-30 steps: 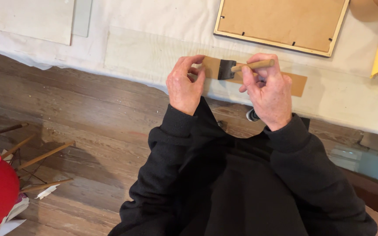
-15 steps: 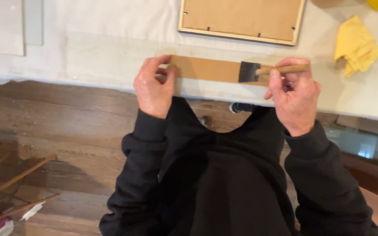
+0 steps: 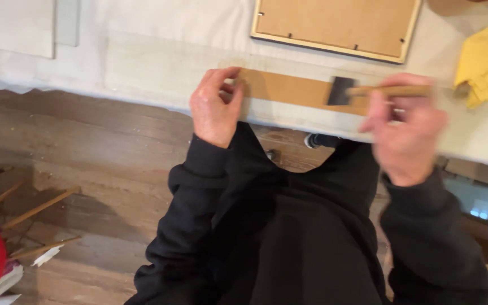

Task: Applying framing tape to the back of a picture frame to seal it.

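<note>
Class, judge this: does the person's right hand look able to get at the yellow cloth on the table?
Probably yes. The right hand holds a brush close to the yellow cloth, and only bare table lies between, though its grip is occupied.

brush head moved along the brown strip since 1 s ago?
Yes. The brush went rightward along the brown strip, away from the left hand pinning its left end.

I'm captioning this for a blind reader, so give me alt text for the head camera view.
A person in a black top draws a foam brush along a brown strip on a white-covered table: right hand on the wooden handle, left hand pinning the strip's end. A frame back and a yellow cloth lie beyond.
</note>
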